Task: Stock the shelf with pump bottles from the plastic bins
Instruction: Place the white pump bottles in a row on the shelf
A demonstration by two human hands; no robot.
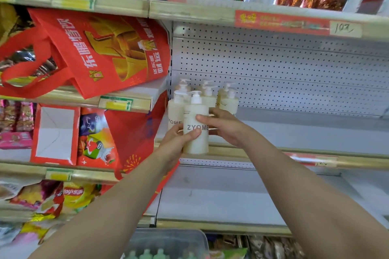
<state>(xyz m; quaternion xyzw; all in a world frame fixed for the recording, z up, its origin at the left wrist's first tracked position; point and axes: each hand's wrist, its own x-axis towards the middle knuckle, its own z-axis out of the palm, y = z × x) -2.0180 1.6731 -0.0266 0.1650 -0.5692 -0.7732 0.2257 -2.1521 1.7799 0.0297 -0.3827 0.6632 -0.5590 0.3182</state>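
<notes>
A cream pump bottle (196, 139) marked ZYOME stands upright at the front edge of the white shelf (294, 132). My left hand (179, 141) grips it from the left and my right hand (223, 126) holds it from the right, thumb across its front. Behind it stand several more cream pump bottles (228, 101) in a cluster at the shelf's left end. At the bottom of the view a clear plastic bin (168, 242) shows green bottle tops inside.
Red gift bags (101, 52) lean out from the shelving on the left, close to the bottles. Snack packets (73, 195) fill the lower left shelves. A perforated white back panel (273, 65) closes the shelf. To the right of the bottles the shelf surface is bare.
</notes>
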